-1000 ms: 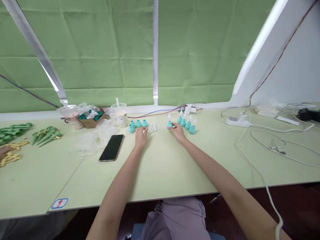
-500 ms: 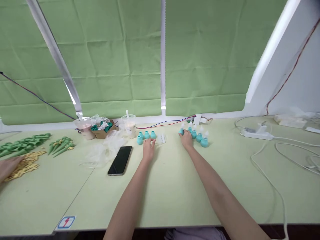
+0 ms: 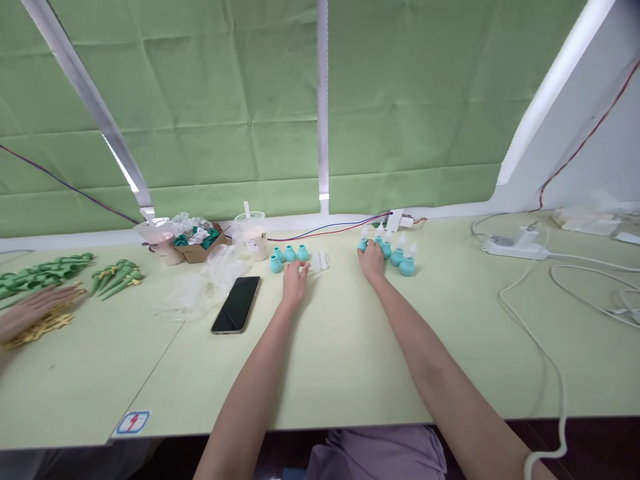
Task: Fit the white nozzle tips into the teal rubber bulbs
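My left hand [image 3: 295,281] rests on the table with its fingers loosely bent and thumb apart. Just beyond its fingertips stand several small turquoise vase-shaped pots [image 3: 291,253] with open tops. A few small white pieces [image 3: 321,261] lie to its right; they are too small to name. Farther right, my right hand [image 3: 372,261] has its fingers around a turquoise pot with a white flame-shaped tip [image 3: 363,245], partly hidden by the fingers. Beside and behind that hand stand several more turquoise pots with white flame-shaped tips [image 3: 407,265], all upright in a slanting row.
A black phone [image 3: 237,305], crumpled clear plastic [image 3: 193,293], drink cups [image 3: 257,239] and a cardboard box [image 3: 200,251] are on the left. Another person's hand [image 3: 40,310] is over yellow pieces [image 3: 43,332] near green parts [image 3: 117,278]. A power strip [image 3: 515,249] with white cables lies right.
The camera has tilted and shifted slightly, so the table appears higher. Both my hands stay at about the same places. The other person's hand reaches farther in over the yellow pieces.
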`<act>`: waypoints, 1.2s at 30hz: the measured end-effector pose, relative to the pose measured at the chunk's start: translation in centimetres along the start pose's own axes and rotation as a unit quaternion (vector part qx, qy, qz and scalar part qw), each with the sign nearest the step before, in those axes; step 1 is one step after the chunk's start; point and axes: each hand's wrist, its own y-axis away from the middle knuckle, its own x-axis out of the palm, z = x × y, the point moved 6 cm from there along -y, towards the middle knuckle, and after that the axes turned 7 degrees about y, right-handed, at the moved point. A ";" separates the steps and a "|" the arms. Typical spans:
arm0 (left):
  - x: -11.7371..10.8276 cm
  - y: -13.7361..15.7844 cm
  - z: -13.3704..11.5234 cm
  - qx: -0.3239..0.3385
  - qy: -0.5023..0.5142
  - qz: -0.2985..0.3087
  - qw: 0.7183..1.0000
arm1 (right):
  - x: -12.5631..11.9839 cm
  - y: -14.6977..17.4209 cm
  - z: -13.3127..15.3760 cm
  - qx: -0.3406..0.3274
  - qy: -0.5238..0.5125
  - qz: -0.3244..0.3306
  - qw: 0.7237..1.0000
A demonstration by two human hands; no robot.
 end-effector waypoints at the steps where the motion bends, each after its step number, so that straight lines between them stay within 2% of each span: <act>1: 0.0 0.0 0.0 0.002 -0.001 0.002 1.000 | 0.0 0.0 0.0 0.002 -0.002 0.002 1.000; 7: 0.2 0.0 -0.1 0.003 -0.002 0.008 1.000 | -0.3 0.2 0.2 0.019 -0.057 -0.008 0.998; 12: 0.2 0.0 -0.2 0.004 -0.007 0.011 1.000 | -1.6 0.4 -0.1 0.027 -0.123 -0.066 0.990; 16: 0.2 0.1 -0.4 0.007 -0.015 0.013 1.000 | -1.8 1.2 1.4 -0.042 -0.157 -0.048 0.986; 20: 0.2 0.0 -0.3 0.008 -0.014 0.014 1.000 | -2.0 3.2 4.7 -0.127 -0.181 -0.034 0.975; 24: 0.3 -0.1 -0.1 0.008 -0.016 0.015 1.000 | -1.8 5.5 8.3 -0.246 -0.180 0.031 0.952; 26: 0.3 -0.1 -0.2 0.011 -0.016 0.015 1.000 | -1.5 6.3 9.4 -0.285 -0.167 0.058 0.942; 30: 0.3 -0.1 -0.3 0.018 -0.021 0.012 1.000 | -0.7 6.7 10.0 -0.318 -0.124 0.069 0.938; 36: 0.6 0.0 0.0 0.037 -0.022 0.013 0.999 | -0.5 6.5 9.8 -0.295 -0.144 0.071 0.942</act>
